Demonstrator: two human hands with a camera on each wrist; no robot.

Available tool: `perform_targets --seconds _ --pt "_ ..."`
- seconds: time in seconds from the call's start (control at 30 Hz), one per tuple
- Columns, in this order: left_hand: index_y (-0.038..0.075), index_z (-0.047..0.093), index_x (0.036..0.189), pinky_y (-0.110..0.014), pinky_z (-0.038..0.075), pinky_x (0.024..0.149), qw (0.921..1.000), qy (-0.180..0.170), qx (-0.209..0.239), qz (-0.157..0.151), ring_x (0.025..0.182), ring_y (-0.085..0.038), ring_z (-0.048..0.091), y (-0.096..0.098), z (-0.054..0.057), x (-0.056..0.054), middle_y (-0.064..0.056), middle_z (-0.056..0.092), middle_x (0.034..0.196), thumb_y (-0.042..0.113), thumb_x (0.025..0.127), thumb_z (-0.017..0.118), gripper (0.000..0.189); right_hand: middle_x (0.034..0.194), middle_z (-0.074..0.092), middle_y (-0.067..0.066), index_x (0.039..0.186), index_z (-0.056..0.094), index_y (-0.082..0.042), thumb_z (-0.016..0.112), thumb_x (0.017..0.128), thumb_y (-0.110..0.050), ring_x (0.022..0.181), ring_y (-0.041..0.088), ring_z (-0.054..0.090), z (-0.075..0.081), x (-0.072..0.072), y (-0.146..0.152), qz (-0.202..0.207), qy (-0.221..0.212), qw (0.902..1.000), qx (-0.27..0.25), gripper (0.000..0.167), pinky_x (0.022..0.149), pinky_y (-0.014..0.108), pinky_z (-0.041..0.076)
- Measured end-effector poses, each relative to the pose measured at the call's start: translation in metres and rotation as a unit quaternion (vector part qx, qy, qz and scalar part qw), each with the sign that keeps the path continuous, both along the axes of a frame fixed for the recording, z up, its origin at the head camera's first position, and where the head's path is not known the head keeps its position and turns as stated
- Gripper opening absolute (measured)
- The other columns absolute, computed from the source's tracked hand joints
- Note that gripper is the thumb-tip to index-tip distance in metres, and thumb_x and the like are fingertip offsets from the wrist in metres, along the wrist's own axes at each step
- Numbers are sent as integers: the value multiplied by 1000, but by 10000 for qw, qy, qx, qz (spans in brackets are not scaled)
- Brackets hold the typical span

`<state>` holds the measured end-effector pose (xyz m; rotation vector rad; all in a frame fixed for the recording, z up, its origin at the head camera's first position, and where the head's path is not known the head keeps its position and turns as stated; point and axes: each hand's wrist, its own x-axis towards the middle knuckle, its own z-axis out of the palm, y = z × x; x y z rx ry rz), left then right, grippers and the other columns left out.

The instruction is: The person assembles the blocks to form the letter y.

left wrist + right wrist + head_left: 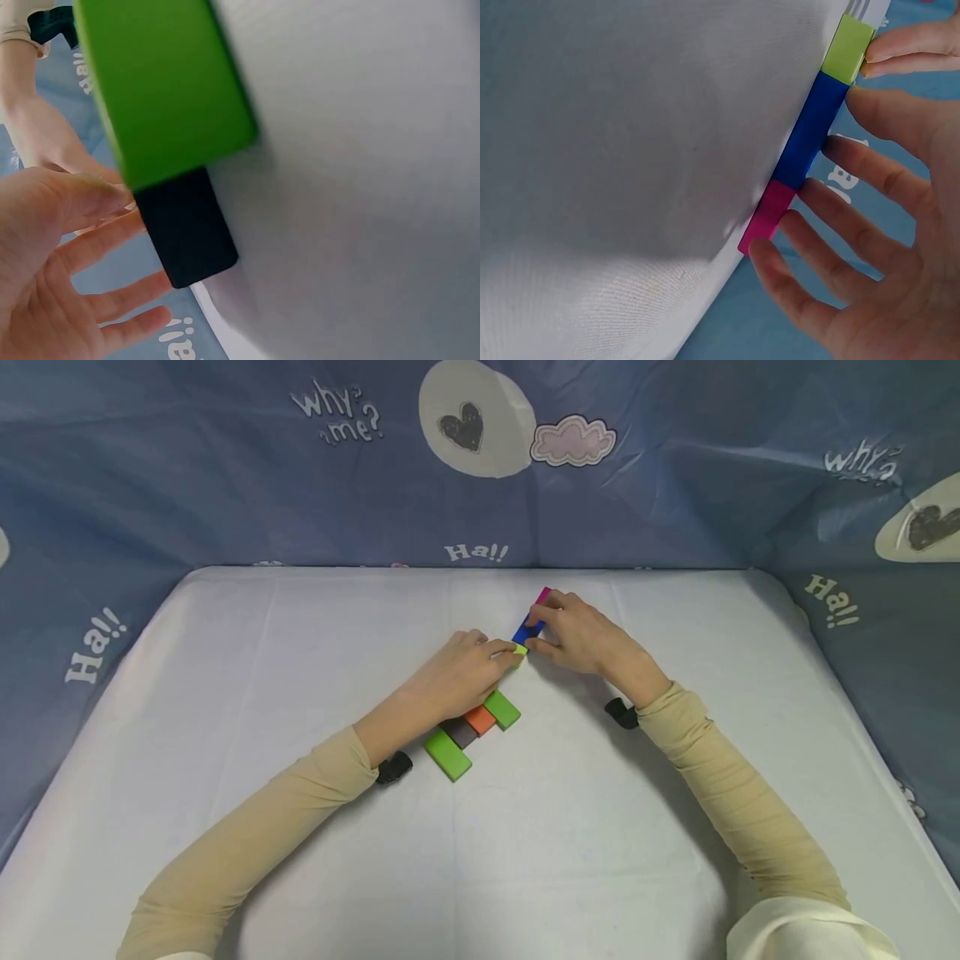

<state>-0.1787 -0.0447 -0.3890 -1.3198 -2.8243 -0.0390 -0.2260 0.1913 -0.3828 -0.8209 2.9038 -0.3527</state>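
Note:
Small coloured blocks lie in a slanting row on the white table. My left hand [465, 672] reaches over the middle of the row, pinching the lime block [848, 49] between thumb and forefinger and hiding part of the row. At the far end my right hand [588, 639] holds the blue block [812, 131], thumb near the lime one. Its outer fingers lie along the pink block [767, 216], which continues the blue one in line. Nearer me are a green block [448, 755], a dark block [460, 732], an orange block [480, 720] and another green block [503, 710].
A white cloth covers the table [570, 843]. Behind it and at both sides hangs a blue printed sheet [247, 468]. Black wrist-worn devices show beside the left sleeve [292, 802] and the right sleeve [735, 785].

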Motion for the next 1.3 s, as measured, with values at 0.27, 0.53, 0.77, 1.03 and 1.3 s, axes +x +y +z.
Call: perform_targets --seconds 0.27,0.53,0.77,1.03,1.3 --pt "13 63 150 -51 58 101 9999 61 139 -28 121 -40 69 -1 1 1 -10 67 151 15 107 63 43 135 63 16 130 71 -11 75 101 -42 117 36 61 0 1 0 -58 -80 9999 -53 43 101 50 54" --pt "13 58 155 -53 57 107 9998 -178 54 121 130 -40 66 -1 0 3 -10 62 157 17 109 62 47 134 63 16 128 70 -12 77 99 -41 120 37 61 0 2 -1 -63 -116 9999 -41 42 102 52 54" --pt "12 53 158 -57 50 118 9979 -584 -178 234 143 -46 59 0 4 3 -11 57 162 20 112 56 47 127 64 14 124 71 -12 78 98 -43 116 36 61 1 3 -2 -82 -124 9999 -35 42 99 51 54" --pt "16 53 159 -62 42 125 9979 -519 -219 335 150 -49 51 -3 14 6 -10 55 164 24 111 59 49 125 65 16 123 71 -10 80 96 -42 111 36 62 1 3 -2 20 2 10000 -78 43 97 52 54" --pt "18 67 147 -56 49 119 9969 -718 215 256 140 -40 63 -10 15 8 -8 70 149 20 109 63 38 126 64 15 123 71 -11 79 96 -44 113 36 62 1 1 -1 -48 -22 10000 -78 44 98 50 54"
